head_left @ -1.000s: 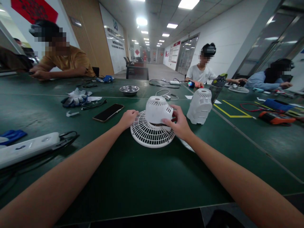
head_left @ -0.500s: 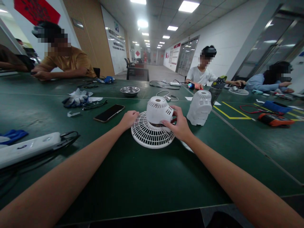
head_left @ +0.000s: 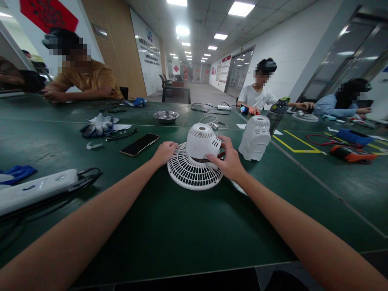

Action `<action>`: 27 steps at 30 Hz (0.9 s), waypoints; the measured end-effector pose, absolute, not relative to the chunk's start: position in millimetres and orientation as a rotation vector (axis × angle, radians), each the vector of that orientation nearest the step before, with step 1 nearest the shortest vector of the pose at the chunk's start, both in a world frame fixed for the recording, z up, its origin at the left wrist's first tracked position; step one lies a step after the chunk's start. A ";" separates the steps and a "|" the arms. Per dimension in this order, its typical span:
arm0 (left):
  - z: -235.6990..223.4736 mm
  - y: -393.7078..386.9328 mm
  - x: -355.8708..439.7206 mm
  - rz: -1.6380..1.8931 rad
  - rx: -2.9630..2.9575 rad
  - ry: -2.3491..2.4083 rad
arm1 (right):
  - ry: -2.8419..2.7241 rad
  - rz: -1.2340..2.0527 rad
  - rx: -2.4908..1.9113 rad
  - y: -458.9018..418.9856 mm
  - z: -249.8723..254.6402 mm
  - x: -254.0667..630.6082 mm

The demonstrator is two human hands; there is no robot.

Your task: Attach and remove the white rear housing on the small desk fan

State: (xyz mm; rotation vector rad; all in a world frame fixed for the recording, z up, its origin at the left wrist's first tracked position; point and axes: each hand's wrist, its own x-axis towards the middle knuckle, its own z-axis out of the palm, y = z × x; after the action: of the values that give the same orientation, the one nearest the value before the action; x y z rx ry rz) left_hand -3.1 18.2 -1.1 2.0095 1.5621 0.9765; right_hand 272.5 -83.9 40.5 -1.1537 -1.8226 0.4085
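A round white fan grille [head_left: 195, 178] lies flat on the green table, and a white vented motor housing [head_left: 200, 141] sits on it, its round top facing up. My left hand [head_left: 164, 152] is closed at the grille's left rim, its fingertips partly hidden. My right hand [head_left: 228, 158] grips the housing's right side, thumb in front and fingers behind. Under my right wrist shows part of a white curved piece [head_left: 239, 187], mostly covered. Just right of that hand stands a second white plastic housing [head_left: 255, 138], upright and apart from the grille.
Left of my hands lie a phone [head_left: 140, 144], gloves [head_left: 98, 125] and a white power strip [head_left: 45, 190] with black cable. Beyond is a steel bowl [head_left: 166, 117]. An orange multimeter [head_left: 352, 154] lies at the right. Several people sit around the table.
Both hands keep their places on the grille and the housing. The view has shifted very slightly.
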 end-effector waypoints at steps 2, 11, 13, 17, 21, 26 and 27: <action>-1.2 18.5 -2.9 0.976 2.011 1.566 | -1.822 0.404 -1.144 -83.5 40.4 272.5; -2.1 19.4 -4.1 0.972 1.994 1.535 | -1.814 0.411 -1.134 -82.5 39.2 272.7; -2.5 20.1 -4.3 0.972 1.990 1.544 | -1.819 0.412 -1.132 -81.8 38.9 273.5; -2.4 19.2 -3.8 0.967 1.973 1.540 | -1.832 0.425 -1.119 -79.5 38.0 275.2; -0.7 15.9 -3.0 0.967 1.969 1.545 | -1.827 0.447 -1.092 -78.3 38.0 276.0; 5.8 12.3 -2.0 1.009 2.024 1.582 | -1.836 0.508 -1.061 -76.7 37.9 278.3; 8.5 10.7 -1.0 1.060 2.052 1.566 | -1.843 0.496 -1.060 -75.5 37.6 279.8</action>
State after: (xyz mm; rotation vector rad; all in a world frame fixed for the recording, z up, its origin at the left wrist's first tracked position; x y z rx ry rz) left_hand -1.0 10.7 8.5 2.0515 1.5657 1.0605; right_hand 279.8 -75.5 37.6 -1.0596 -1.8430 0.4959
